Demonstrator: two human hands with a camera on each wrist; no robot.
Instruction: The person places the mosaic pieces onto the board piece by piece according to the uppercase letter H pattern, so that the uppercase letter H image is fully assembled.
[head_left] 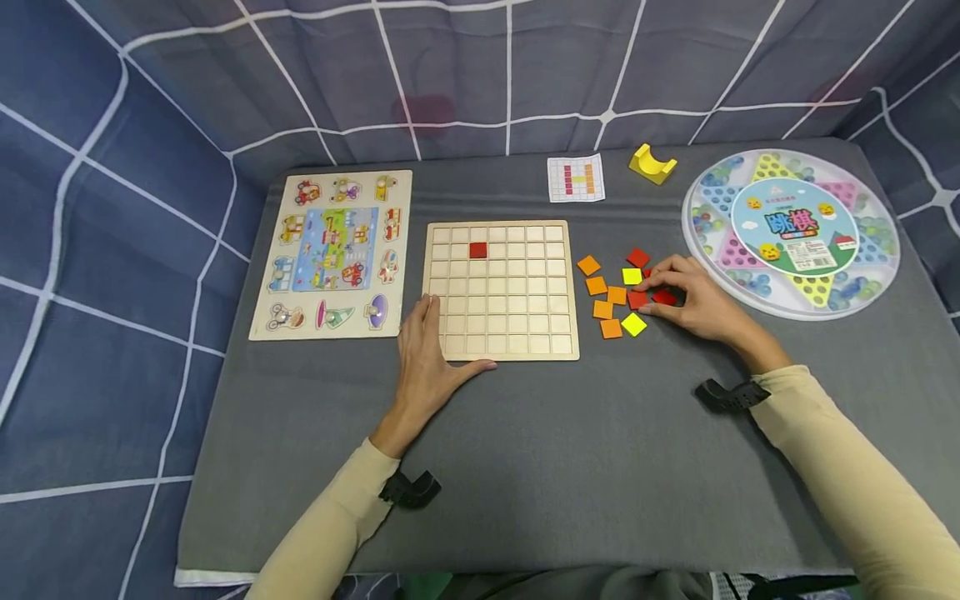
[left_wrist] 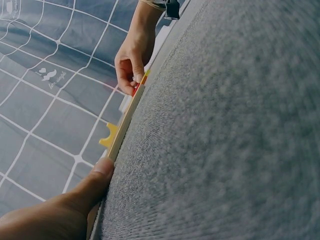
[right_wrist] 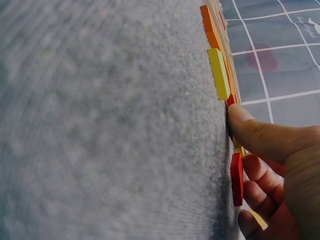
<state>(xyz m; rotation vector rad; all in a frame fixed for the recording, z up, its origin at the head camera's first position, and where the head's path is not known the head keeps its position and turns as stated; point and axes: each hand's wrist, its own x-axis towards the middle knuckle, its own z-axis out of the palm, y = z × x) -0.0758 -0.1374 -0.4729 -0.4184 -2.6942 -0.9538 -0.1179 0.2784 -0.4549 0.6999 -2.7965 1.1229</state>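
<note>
A wooden grid board [head_left: 517,317] lies mid-table with one red square tile [head_left: 477,250] in an upper cell. My left hand [head_left: 427,362] rests at its lower left corner, fingers straight along the left side and thumb stretched by the front edge. Right of the board, my right hand [head_left: 697,297] pinches a red tile [head_left: 637,300] between thumb and fingertips, low over the table. Around it lie several orange tiles [head_left: 611,328], yellow tiles [head_left: 633,324] and other red tiles, one red tile [right_wrist: 237,179] under the curled fingers.
A printed pattern card [head_left: 576,179] and a yellow curved block [head_left: 652,165] lie behind the board. To the left is a wooden picture puzzle [head_left: 405,250]. A round Chinese checkers box [head_left: 795,221] sits on the right, close to my right hand.
</note>
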